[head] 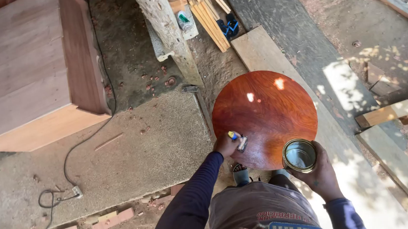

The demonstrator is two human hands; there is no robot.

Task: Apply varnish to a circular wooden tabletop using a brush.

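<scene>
— Where did the round tabletop [266,117] lie from your hands?
— Straight ahead. Your left hand [226,145] pinched the brush [238,141] at its near rim; your right hand [319,172] cupped the tin [299,155].

Outdoor workshop yard, bare dirt [128,53] strewn with sawdust. Concrete slab [135,153] lower left, black cable [79,147] trailing across to a plug. Large unfinished plywood cabinet [28,69] upper left. Rough timber post [167,31] top centre, bundle of thin slats [209,21] beside it (blue sandals [229,26] just right). Long planks [334,134] running diagonally right, dappled sunlight. Loose bricks [111,221] along slab edge.
</scene>
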